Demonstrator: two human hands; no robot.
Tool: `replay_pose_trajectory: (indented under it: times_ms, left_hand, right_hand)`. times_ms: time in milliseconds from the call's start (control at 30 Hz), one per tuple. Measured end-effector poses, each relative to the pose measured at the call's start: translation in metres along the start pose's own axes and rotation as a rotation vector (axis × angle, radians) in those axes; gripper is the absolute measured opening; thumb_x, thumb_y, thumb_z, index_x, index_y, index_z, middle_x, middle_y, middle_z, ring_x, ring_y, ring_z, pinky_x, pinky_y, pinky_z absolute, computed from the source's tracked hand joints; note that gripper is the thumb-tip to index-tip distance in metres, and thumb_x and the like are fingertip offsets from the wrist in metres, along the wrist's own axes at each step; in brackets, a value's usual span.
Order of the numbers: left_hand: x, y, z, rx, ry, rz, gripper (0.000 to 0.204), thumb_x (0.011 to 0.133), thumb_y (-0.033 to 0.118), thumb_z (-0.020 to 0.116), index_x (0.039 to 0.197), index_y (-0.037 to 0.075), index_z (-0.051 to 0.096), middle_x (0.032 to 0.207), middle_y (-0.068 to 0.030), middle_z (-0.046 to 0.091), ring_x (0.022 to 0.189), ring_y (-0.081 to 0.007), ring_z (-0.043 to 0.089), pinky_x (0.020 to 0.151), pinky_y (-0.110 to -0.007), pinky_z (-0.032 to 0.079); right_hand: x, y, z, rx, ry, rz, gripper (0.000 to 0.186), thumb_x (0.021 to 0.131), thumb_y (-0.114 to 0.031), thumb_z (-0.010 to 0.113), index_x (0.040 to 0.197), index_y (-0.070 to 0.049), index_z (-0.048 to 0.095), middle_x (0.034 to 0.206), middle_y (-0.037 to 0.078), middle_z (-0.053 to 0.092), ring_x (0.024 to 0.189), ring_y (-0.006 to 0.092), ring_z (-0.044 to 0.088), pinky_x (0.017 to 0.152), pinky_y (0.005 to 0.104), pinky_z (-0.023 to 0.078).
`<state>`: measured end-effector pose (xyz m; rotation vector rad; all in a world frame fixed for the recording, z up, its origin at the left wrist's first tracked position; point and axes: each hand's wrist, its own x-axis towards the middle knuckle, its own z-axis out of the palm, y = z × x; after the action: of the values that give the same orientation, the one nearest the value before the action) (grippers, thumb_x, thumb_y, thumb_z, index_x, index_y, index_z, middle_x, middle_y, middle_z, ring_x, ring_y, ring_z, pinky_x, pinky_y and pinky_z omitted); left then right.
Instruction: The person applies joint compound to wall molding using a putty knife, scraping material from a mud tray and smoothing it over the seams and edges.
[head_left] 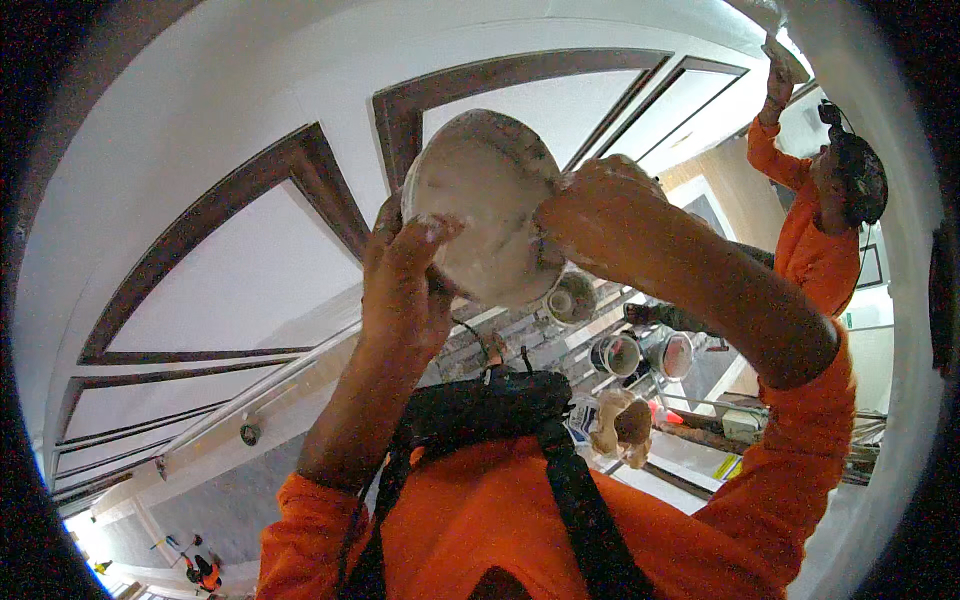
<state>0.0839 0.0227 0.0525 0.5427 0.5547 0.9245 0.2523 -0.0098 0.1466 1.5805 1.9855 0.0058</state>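
We observe, in the head view, a round, pale-smeared dish (490, 205) raised in front of the wearer's chest, at the upper middle of the field; its broad face is turned toward us, coated with a whitish material. The left hand (408, 265) is clamped on the dish at its left edge, the thumb laid over the near face; the right hand (600, 212) is curled together against the right edge, and we cannot tell whether it grips the rim or something hidden within the fist. Below the hands we note a black pack (490, 405) with straps, worn over an orange shirt (470, 500); beyond it, on the patterned floor (470, 352), we find a round container (572, 300), a white bucket (615, 355) and a second bucket (673, 355) close beside it; nearer the wearer we see a torn brown bag (622, 425). Behind the dish we mark pale wall panels (240, 270) in dark brown frames (520, 72); at right, a co-worker (820, 250) in orange raises one arm toward the white upper surface; at lower left we make out a small, distant person (205, 572).
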Motion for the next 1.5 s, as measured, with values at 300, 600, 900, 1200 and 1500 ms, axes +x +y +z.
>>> replay_pose_trajectory:
  times_ms: [300,600,900,1200,1500]
  left_hand:
    - [0.009,-0.031,-0.02,0.134,0.112,-0.042,0.039,0.081,0.03,0.06,0.11,0.004,0.053,0.104,-0.0136,0.056,0.09,-0.0297,0.06,0.066,-0.043,0.055]
    - [-0.015,-0.013,-0.024,0.096,0.055,0.165,0.054,0.086,0.034,0.058,0.126,0.004,0.038,0.119,-0.0155,0.05,0.105,-0.0302,0.054,0.085,-0.043,0.049]
    - [0.048,0.025,0.004,-0.338,-0.125,0.095,0.065,0.089,0.054,0.044,0.133,0.008,0.036,0.133,-0.0137,0.043,0.121,-0.033,0.043,0.098,-0.053,0.036]
    - [0.078,0.038,-0.003,-0.249,-0.202,0.41,0.063,0.089,0.051,0.046,0.133,0.007,0.036,0.132,-0.0147,0.042,0.122,-0.0305,0.041,0.102,-0.046,0.035]
    - [0.055,0.054,0.003,-0.35,-0.141,0.272,0.06,0.091,0.051,0.043,0.132,0.008,0.038,0.132,-0.0159,0.042,0.12,-0.034,0.042,0.098,-0.053,0.037]
  right_hand:
    - [0.064,0.009,0.037,0.666,-0.391,-0.43,0.03,0.075,-0.022,0.059,0.1,-0.005,0.064,0.084,0.014,0.065,0.076,0.0244,0.063,0.064,0.039,0.053]
    - [0.036,0.034,0.095,2.279,-0.195,-0.395,0.034,0.082,-0.02,0.058,0.113,-0.004,0.055,0.095,0.007,0.063,0.078,0.0159,0.061,0.065,0.0316,0.053]
    - [-0.004,0.002,-0.016,1.599,1.671,0.368,0.039,0.08,-0.002,0.055,0.119,0.0,0.052,0.111,0.011,0.057,0.108,0.0269,0.053,0.095,0.0399,0.041]
    - [0.076,-0.07,-0.021,0.58,1.527,0.416,0.045,0.084,0.0,0.046,0.129,0.001,0.045,0.136,0.016,0.043,0.128,0.0294,0.039,0.107,0.0368,0.028]
    - [0.075,0.018,-0.094,0.627,2.146,0.55,0.054,0.074,0.005,0.041,0.127,-0.001,0.046,0.131,0.021,0.046,0.124,0.0379,0.04,0.105,0.0432,0.032]
